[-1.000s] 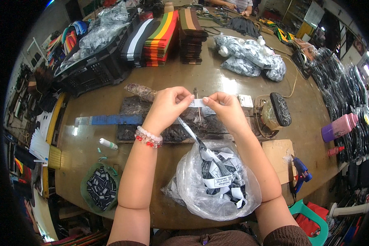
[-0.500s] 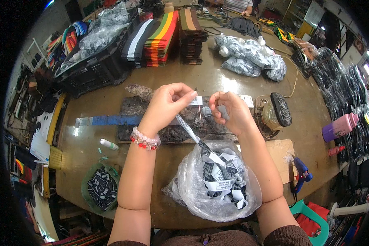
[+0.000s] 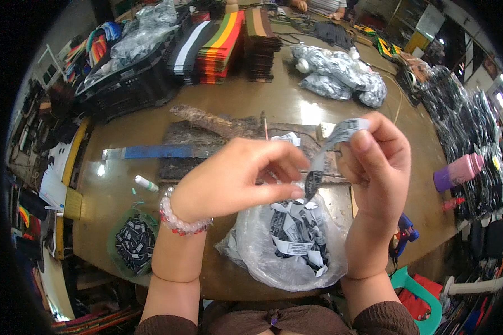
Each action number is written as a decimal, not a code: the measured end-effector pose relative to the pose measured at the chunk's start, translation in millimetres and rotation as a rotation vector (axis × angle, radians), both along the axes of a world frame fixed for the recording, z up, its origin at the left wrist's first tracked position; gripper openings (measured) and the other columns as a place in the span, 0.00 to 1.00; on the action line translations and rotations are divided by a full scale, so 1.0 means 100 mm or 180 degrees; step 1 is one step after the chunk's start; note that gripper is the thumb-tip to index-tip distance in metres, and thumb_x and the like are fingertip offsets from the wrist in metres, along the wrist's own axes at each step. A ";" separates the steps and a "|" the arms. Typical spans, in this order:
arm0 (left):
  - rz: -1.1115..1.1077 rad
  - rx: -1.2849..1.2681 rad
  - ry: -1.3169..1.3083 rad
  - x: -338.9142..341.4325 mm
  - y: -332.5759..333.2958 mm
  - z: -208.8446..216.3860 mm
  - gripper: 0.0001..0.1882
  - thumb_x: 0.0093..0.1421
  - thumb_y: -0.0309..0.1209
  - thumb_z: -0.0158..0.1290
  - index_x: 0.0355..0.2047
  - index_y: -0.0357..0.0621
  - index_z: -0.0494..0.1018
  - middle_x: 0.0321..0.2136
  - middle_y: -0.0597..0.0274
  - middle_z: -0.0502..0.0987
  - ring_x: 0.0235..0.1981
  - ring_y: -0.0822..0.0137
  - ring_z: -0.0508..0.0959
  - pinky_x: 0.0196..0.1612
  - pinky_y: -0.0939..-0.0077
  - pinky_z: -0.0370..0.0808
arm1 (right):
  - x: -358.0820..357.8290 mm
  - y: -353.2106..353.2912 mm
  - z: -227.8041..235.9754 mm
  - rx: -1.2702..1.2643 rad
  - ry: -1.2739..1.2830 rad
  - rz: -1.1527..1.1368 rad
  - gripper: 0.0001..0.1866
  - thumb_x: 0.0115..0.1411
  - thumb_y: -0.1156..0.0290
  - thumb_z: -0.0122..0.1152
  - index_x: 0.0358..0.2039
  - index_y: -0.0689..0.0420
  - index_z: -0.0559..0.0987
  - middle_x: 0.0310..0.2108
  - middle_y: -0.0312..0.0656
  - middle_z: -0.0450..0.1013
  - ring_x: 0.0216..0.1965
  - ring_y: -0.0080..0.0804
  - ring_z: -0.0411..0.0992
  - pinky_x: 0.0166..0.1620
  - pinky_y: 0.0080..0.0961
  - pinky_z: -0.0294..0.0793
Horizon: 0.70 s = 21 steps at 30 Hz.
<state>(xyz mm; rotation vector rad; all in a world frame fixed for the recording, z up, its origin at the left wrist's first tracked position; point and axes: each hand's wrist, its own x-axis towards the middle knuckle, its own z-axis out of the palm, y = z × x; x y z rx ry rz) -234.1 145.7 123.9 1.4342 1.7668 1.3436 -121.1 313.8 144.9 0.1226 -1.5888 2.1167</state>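
My right hand (image 3: 381,162) pinches the end of a printed label strip (image 3: 347,130) between thumb and fingers, raised over the right part of the table. From there the strip curves down toward a clear plastic bag (image 3: 257,259) heaped with black and white label strips (image 3: 296,231). Beside the hanging part of the strip is my left hand (image 3: 237,181), wearing beaded bracelets. Its thumb and curved fingers are apart, with the fingertips close to the strip. Beyond the hands lies a dark, worn board (image 3: 179,137) with a thin upright stick (image 3: 265,127) and some cut labels (image 3: 288,139).
A blue-marked steel ruler (image 3: 156,152) and a small white tube (image 3: 146,183) lie left. A green bag of small black labels (image 3: 134,245) sits near-left. The blue glue gun (image 3: 406,229) and pink-purple bottle (image 3: 458,173) are right. Strap stacks (image 3: 221,50) and a black crate (image 3: 128,92) stand far.
My right hand has moved right and nearer, and now holds the strip's end. My left hand, which held the strip before, has come nearer and to the right, its thumb and fingers parted.
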 end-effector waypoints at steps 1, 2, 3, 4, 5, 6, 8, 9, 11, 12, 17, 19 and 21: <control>-0.0186 -0.0027 0.0228 0.02 0.04 -0.01 0.15 0.55 0.30 0.59 0.40 0.34 0.73 0.32 0.53 0.79 0.35 0.66 0.80 0.39 0.74 0.76 | 0.05 0.01 0.03 -0.0061 0.0180 -0.0061 0.07 0.57 0.72 0.64 0.31 0.61 0.76 0.20 0.25 0.68 0.17 0.07 0.54 0.19 0.10 0.46; -0.0356 -0.0030 0.0459 0.05 0.10 -0.03 0.15 0.54 0.31 0.59 0.40 0.35 0.73 0.32 0.53 0.79 0.35 0.64 0.80 0.39 0.72 0.76 | 0.11 0.02 0.05 -0.0120 0.0351 -0.0131 0.07 0.58 0.72 0.64 0.31 0.60 0.75 0.20 0.26 0.68 0.16 0.06 0.54 0.19 0.10 0.46; -0.0588 0.0039 0.0536 0.07 0.14 -0.04 0.15 0.54 0.31 0.59 0.40 0.35 0.73 0.32 0.53 0.79 0.35 0.63 0.80 0.39 0.72 0.76 | 0.18 0.02 0.08 -0.0172 0.0480 -0.0221 0.07 0.58 0.72 0.63 0.32 0.60 0.75 0.21 0.26 0.67 0.16 0.07 0.54 0.18 0.10 0.46; -0.0822 0.0106 0.0609 0.10 0.19 -0.07 0.15 0.54 0.31 0.59 0.40 0.35 0.73 0.32 0.54 0.78 0.35 0.62 0.79 0.39 0.71 0.76 | 0.22 0.04 0.10 -0.0327 0.0662 -0.0177 0.07 0.58 0.72 0.63 0.33 0.60 0.74 0.20 0.26 0.66 0.16 0.07 0.53 0.18 0.11 0.45; -0.1019 0.0046 0.0667 0.14 0.23 -0.09 0.15 0.54 0.32 0.59 0.40 0.35 0.74 0.32 0.55 0.78 0.34 0.61 0.79 0.39 0.70 0.76 | 0.27 0.04 0.12 -0.0289 0.0624 -0.0319 0.07 0.58 0.72 0.63 0.33 0.60 0.74 0.20 0.26 0.66 0.16 0.07 0.52 0.18 0.11 0.45; -0.0973 0.0134 0.0592 0.18 0.26 -0.10 0.16 0.54 0.32 0.59 0.39 0.35 0.74 0.33 0.55 0.77 0.34 0.60 0.79 0.39 0.70 0.76 | 0.32 0.05 0.14 -0.0355 0.0632 -0.0416 0.08 0.58 0.72 0.63 0.33 0.60 0.74 0.19 0.26 0.65 0.15 0.07 0.52 0.18 0.11 0.44; -0.0810 0.0188 0.0444 0.29 0.30 -0.13 0.16 0.53 0.32 0.60 0.38 0.34 0.74 0.33 0.55 0.76 0.33 0.59 0.78 0.39 0.70 0.75 | 0.39 0.05 0.15 0.0077 0.0567 -0.0703 0.15 0.62 0.62 0.57 0.40 0.61 0.72 0.18 0.25 0.57 0.15 0.09 0.48 0.15 0.09 0.45; -0.0732 0.0324 0.0664 0.33 0.35 -0.14 0.14 0.53 0.32 0.60 0.37 0.35 0.74 0.33 0.56 0.74 0.32 0.58 0.77 0.37 0.70 0.74 | 0.40 0.07 0.15 0.0176 0.0584 -0.0673 0.17 0.64 0.60 0.55 0.42 0.62 0.71 0.18 0.25 0.55 0.15 0.09 0.47 0.15 0.08 0.45; -0.0662 0.0291 0.1045 0.39 0.37 -0.12 0.15 0.50 0.31 0.63 0.35 0.38 0.74 0.28 0.59 0.73 0.28 0.62 0.75 0.33 0.71 0.73 | 0.42 0.11 0.18 0.0598 0.0820 -0.0447 0.22 0.65 0.56 0.53 0.47 0.64 0.69 0.18 0.24 0.52 0.15 0.10 0.46 0.14 0.08 0.45; -0.0616 0.0106 0.1260 0.40 0.37 -0.10 0.15 0.48 0.30 0.65 0.34 0.39 0.73 0.26 0.60 0.73 0.26 0.63 0.75 0.31 0.71 0.72 | 0.43 0.12 0.19 0.0680 0.0916 -0.0266 0.24 0.65 0.55 0.53 0.46 0.65 0.70 0.18 0.24 0.53 0.16 0.10 0.47 0.15 0.09 0.44; -0.0223 0.0897 0.0246 0.37 0.23 0.02 0.06 0.55 0.27 0.58 0.27 0.37 0.74 0.25 0.61 0.73 0.28 0.69 0.74 0.31 0.74 0.70 | 0.42 0.03 0.21 0.1584 -0.0035 -0.1037 0.25 0.52 0.56 0.60 0.36 0.70 0.76 0.17 0.26 0.59 0.19 0.12 0.50 0.21 0.14 0.43; -0.0227 0.1050 -0.0265 0.33 0.16 0.05 0.05 0.56 0.27 0.58 0.28 0.38 0.74 0.25 0.62 0.73 0.28 0.69 0.74 0.31 0.75 0.70 | 0.41 -0.05 0.20 0.1638 -0.0619 -0.1300 0.22 0.43 0.60 0.64 0.28 0.70 0.79 0.17 0.27 0.60 0.21 0.13 0.51 0.24 0.16 0.44; -0.0230 0.0798 -0.0299 0.28 0.10 0.09 0.06 0.56 0.29 0.57 0.29 0.40 0.74 0.26 0.60 0.74 0.29 0.67 0.74 0.33 0.74 0.70 | 0.39 -0.09 0.22 0.1948 -0.0911 -0.1047 0.21 0.41 0.61 0.64 0.28 0.70 0.78 0.19 0.30 0.64 0.21 0.14 0.52 0.25 0.16 0.45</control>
